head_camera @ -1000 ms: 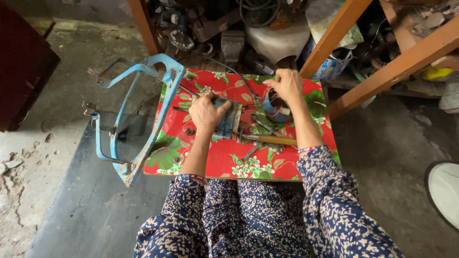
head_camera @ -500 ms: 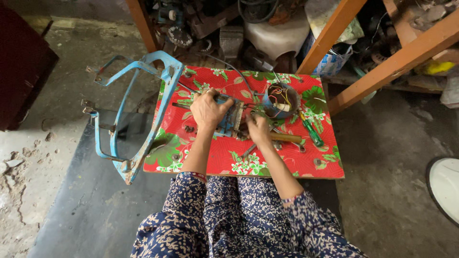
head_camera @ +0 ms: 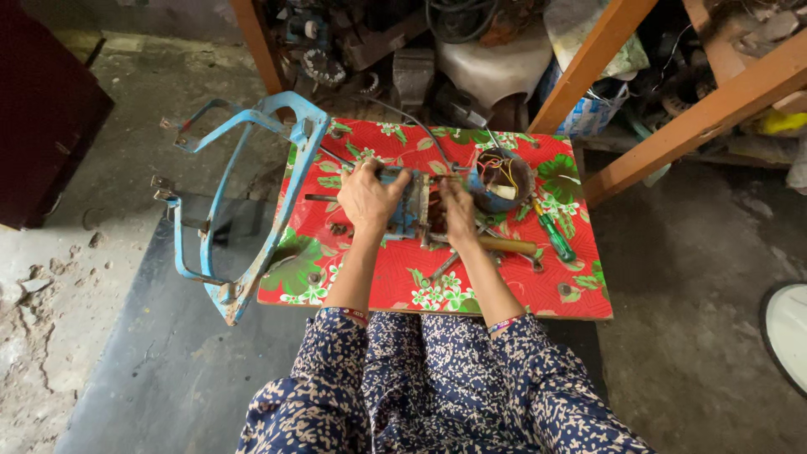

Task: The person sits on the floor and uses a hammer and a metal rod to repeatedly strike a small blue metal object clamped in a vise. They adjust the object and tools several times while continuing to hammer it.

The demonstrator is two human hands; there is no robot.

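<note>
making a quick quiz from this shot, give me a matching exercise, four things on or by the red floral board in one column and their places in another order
Things:
1. green-handled screwdriver
2. blue metal frame
3. dark round motor housing with wires
4. wooden-handled tool

Places:
A. leaning at the board's left edge
B. just right of the right hand
C. near the board's right side, lying at a slant
D. at the board's far side, behind the right hand

Pairs: 1-C, 2-A, 3-D, 4-B
</note>
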